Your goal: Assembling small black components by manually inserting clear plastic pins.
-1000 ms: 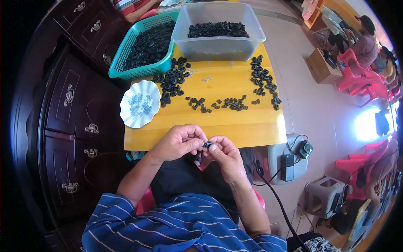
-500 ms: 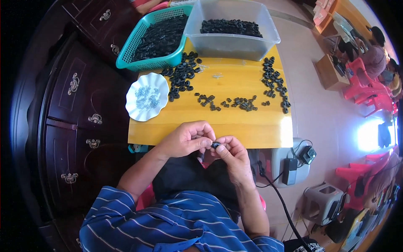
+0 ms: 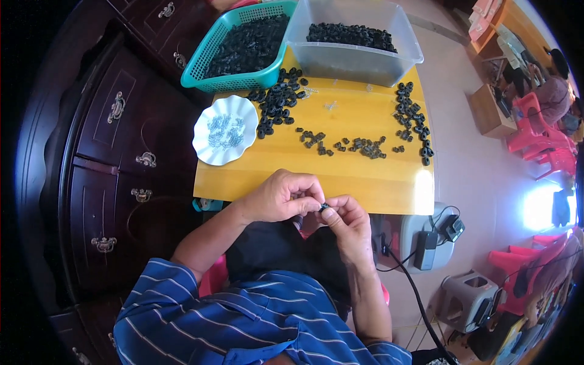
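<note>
Just off the front edge of the table, my right hand (image 3: 351,231) pinches a small black plastic piece (image 3: 324,207), perhaps a cord lock part, between thumb and fingers. My left hand (image 3: 287,196) meets it from the other side, thumb and forefinger closed at the piece's end. Whatever those left fingertips hold is too small to make out. Beyond the hands lies a loose row of little black parts (image 3: 368,148). A white wavy-edged dish (image 3: 202,145) to the left carries many tiny metallic pieces that look like springs.
A green basket (image 3: 243,80) and a clear plastic bin (image 3: 359,63), both with black parts, stand at the back of the yellow table (image 3: 304,179). Black pieces are heaped at left (image 3: 277,100) and right (image 3: 411,115). Dark drawers border the left; stools and people are at right.
The view has shifted, so the table's things sit slightly further right. Both hands stay together at the black piece, with the left hand's fingers bent closer over it.
</note>
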`<state>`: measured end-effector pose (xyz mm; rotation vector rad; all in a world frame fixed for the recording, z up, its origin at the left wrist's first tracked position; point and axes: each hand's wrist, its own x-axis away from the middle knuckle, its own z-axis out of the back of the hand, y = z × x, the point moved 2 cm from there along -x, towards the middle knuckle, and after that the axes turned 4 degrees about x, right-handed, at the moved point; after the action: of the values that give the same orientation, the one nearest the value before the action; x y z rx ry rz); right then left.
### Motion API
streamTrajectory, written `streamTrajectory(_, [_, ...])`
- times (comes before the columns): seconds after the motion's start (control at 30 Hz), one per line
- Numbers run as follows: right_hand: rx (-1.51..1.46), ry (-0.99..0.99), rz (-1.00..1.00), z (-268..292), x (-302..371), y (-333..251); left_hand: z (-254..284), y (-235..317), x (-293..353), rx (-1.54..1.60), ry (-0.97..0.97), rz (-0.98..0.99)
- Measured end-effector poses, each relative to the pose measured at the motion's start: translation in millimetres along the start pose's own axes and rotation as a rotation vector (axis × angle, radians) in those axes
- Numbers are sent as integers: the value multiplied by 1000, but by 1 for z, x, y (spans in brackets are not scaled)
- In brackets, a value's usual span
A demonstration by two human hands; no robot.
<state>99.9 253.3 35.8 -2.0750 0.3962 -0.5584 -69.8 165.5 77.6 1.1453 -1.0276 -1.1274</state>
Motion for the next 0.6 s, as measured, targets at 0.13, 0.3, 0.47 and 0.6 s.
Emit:
streamTrajectory(0.13, [-135, -23, -17, -1, -2, -2, -3, 2, 0, 278, -7, 12])
streamTrajectory(0.3, [-235, -22, -35, -1, -1, -5, -5, 3, 0, 273, -4, -24])
streamTrajectory(0.47, [-261, -21, -42, 0, 0, -5, -9, 3, 2, 262, 20, -36])
streamTrajectory(0.6, [-272, -23, -25, 2, -2, -2, -9, 6, 1, 127, 60, -101])
